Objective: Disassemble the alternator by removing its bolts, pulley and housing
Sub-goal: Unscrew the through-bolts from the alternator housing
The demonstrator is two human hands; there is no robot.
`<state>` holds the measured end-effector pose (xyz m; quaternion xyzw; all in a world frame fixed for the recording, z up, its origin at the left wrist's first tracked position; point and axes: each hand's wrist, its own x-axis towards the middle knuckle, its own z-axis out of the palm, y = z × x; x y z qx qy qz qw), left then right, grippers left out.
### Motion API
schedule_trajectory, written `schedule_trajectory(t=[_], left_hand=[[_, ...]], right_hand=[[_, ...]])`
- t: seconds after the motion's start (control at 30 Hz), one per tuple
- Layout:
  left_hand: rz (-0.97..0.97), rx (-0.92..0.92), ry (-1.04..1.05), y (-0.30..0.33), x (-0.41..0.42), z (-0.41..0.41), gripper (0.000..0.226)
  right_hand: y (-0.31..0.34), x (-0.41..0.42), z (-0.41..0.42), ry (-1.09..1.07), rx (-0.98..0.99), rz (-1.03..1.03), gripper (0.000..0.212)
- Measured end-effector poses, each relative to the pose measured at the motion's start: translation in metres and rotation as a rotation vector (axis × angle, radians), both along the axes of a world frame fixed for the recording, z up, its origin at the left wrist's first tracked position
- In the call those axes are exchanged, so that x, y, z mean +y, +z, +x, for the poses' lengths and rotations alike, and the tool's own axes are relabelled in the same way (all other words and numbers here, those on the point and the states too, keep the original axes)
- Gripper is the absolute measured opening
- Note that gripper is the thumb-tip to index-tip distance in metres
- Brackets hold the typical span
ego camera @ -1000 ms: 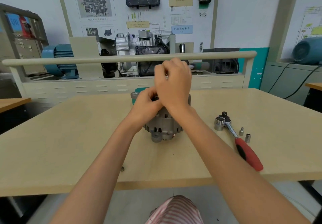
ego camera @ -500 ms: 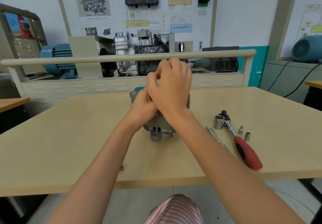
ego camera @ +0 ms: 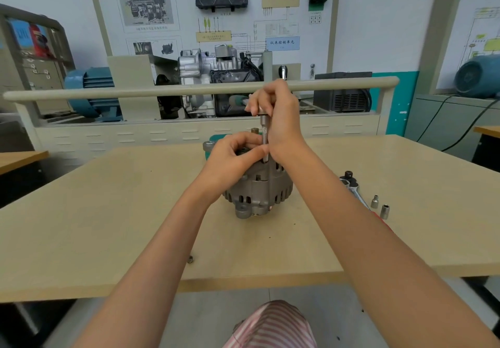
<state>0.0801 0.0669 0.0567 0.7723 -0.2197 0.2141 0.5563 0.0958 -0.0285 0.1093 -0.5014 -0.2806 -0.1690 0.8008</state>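
Note:
A grey ribbed alternator [ego camera: 258,189] stands in the middle of the wooden table [ego camera: 108,226]. A slim metal socket extension [ego camera: 264,142] stands upright on its top. My right hand [ego camera: 278,115] grips the upper end of the extension. My left hand [ego camera: 235,155] rests on the alternator's top, and its thumb and fingers pinch the extension's lower end. The bolt under the tool is hidden by my fingers.
A ratchet wrench [ego camera: 351,185] with a red handle lies right of the alternator, partly behind my right forearm. Two small sockets [ego camera: 380,205] stand beside it. A small nut [ego camera: 190,259] lies near the table's front edge. A training bench with a rail [ego camera: 135,92] stands behind.
My right hand has risen from the alternator's top, uncovering the upright extension it grips. My left hand has stayed on the alternator. The view has tilted slightly.

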Motion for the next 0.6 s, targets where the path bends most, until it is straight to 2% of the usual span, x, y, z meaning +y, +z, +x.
schedule_trajectory(t=[0.07,0.2,0.27,0.3,0.37,0.47,0.5,0.6], left_hand=[[-0.009,-0.007,-0.011,-0.001,0.001,0.000,0.017],[0.008,-0.021,-0.014,-0.002,0.004,0.000,0.028],[0.002,-0.002,0.007,-0.003,0.004,0.002,0.028],[0.000,0.004,0.018,-0.002,0.004,0.002,0.028],[-0.005,0.001,0.029,-0.002,0.002,0.001,0.025],[-0.033,-0.017,0.013,-0.003,0.000,-0.001,0.010],[-0.037,-0.019,0.008,-0.003,-0.001,-0.002,0.008],[-0.039,-0.003,0.006,-0.002,-0.002,-0.002,0.006]], right_hand=[[-0.004,0.005,-0.004,-0.122,-0.074,-0.089,0.042],[-0.020,0.014,-0.009,-0.842,-0.372,-0.531,0.025],[-0.023,0.015,-0.012,-1.174,-0.381,-0.785,0.019],[-0.022,0.014,-0.012,-1.240,-0.365,-0.899,0.022],[-0.016,0.007,-0.010,-1.136,-0.396,-1.027,0.028],[-0.003,-0.009,-0.007,-0.648,-0.441,-0.966,0.033],[0.001,-0.013,-0.005,-0.570,-0.458,-0.968,0.035],[0.009,-0.020,0.003,-0.600,-0.578,-1.092,0.025]])
